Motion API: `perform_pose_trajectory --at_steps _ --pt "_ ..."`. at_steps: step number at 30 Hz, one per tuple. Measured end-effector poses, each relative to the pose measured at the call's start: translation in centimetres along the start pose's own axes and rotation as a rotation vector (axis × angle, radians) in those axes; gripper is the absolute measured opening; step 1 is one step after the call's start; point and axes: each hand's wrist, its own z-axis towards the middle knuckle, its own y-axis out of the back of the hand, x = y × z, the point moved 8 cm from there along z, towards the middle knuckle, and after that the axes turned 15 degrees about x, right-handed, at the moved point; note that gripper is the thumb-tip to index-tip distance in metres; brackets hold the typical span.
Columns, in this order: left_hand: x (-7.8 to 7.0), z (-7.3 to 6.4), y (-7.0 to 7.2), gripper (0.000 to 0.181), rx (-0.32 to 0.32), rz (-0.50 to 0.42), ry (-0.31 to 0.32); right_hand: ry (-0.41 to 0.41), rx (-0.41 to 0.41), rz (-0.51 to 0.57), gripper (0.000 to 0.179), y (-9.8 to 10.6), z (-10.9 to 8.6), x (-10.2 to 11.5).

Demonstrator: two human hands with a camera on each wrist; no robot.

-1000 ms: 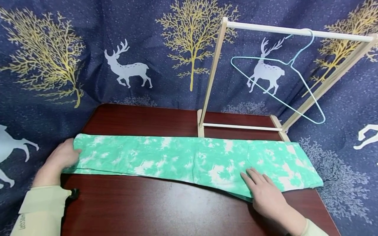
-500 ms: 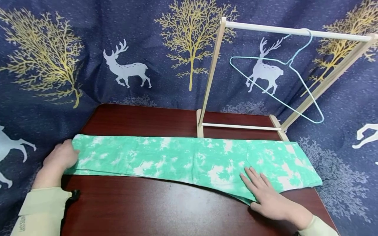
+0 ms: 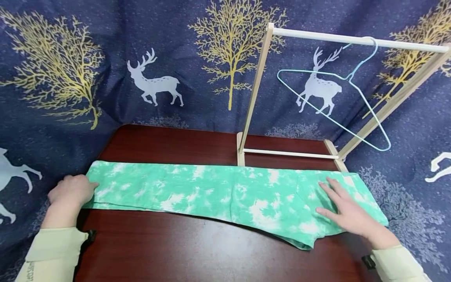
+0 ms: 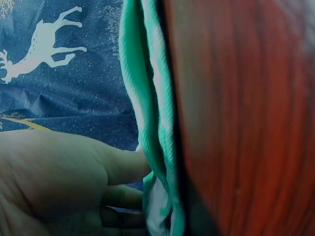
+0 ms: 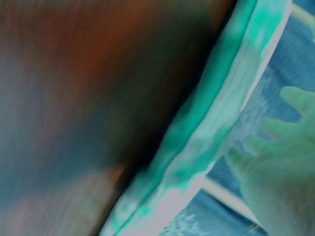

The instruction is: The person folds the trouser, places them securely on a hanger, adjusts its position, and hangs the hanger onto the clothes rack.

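Note:
Green-and-white tie-dye trousers [image 3: 211, 192] lie folded lengthwise across the table, legs toward the left, the wider pocketed top part at the right. At the leg end, my left hand [image 3: 72, 190] grips the hem; in the left wrist view its thumb [image 4: 125, 164] lies against the cloth edge and the other fingers go partly out of sight behind it. My right hand [image 3: 350, 211] is spread, fingers apart, over the top part near the pocket seam. The right wrist view has that hand [image 5: 280, 167] beside the folded cloth edge [image 5: 197, 142], with nothing held.
Behind the trousers on the dark red table [image 3: 169, 243] stands a wooden rack [image 3: 254, 90]. A light blue hanger [image 3: 317, 105] hangs from its white top bar [image 3: 317, 36]. Dark blue curtain [image 3: 197, 70] with deer and trees surrounds the table.
My right hand has lifted off the crotch edge and moved right and away from me, over the trousers' top part. The crotch point now shows uncovered. My left hand stays at the hem.

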Motion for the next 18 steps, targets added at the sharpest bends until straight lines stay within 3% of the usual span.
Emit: perform_pose_trajectory --at_steps 6,13,18 --pt "0.0 0.2 0.0 0.078 0.051 -0.001 0.018 -0.050 0.031 0.010 0.094 -0.7 0.1 -2.5" --pt "0.6 0.6 -0.4 0.080 0.138 0.022 0.055 -0.025 0.049 -0.038 0.092 -1.3 0.7 -2.9" --pt "0.8 0.6 -0.4 0.080 0.138 0.014 0.035 -0.029 0.068 -0.048 0.091 -1.4 0.9 -2.7"
